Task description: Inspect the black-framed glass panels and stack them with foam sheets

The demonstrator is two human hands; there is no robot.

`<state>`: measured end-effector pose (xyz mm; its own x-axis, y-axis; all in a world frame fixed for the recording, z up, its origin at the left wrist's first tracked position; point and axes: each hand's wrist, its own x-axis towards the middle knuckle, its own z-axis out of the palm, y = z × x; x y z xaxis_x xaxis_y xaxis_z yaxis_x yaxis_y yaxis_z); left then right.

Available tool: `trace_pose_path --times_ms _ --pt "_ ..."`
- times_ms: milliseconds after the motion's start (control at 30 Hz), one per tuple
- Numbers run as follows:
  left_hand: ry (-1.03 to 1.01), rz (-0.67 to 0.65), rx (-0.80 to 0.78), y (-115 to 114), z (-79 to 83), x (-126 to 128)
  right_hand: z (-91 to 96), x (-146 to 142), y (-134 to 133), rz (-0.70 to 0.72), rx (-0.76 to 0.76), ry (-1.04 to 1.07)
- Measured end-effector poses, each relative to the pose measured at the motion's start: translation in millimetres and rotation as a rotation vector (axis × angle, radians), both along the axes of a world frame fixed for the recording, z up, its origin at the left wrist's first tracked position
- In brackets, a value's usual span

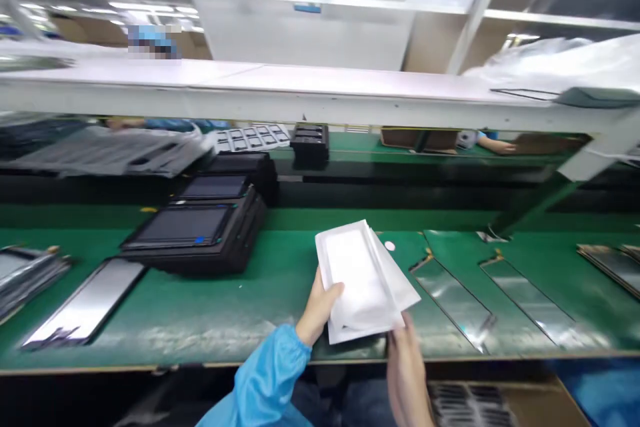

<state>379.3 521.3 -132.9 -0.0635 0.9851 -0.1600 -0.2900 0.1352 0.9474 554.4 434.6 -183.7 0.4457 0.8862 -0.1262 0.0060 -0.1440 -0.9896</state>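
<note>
White flat pouches (363, 280) — thin, rectangular — in both hands' fingers (330, 293)

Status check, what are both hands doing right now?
Left hand and right hand both grip white pouches. Held over green belt. Nothing blocking.

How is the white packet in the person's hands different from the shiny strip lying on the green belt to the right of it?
The white packet is held up off the green belt by the left hand and right hand; the shiny strip lies flat and untouched. The white packet is matte and wide; the shiny strip is mirror-like, narrower and longer. Both are flat rectangles.
</note>
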Motion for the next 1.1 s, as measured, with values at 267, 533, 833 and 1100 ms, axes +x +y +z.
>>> trace_pose_path --times_ms 267,533,833,1100 --pt "0.017 0.036 -0.011 18.2 -16.6 -20.1 11.1 82.7 113.9 0.132 -0.002 -0.21" --pt "0.008 0.031 -0.029 25.0 -22.5 1.6 2.7 47.3 118.2 0.345 -0.046 -0.245" --pt "-0.054 0.08 -0.087 18.4 -20.3 15.3 39.3 41.4 97.9 0.305 0.034 -0.29" --pt "-0.147 0.076 -0.064 14.0 -4.6 14.2 50.4 22.0 101.9 0.298 0.027 -0.151"
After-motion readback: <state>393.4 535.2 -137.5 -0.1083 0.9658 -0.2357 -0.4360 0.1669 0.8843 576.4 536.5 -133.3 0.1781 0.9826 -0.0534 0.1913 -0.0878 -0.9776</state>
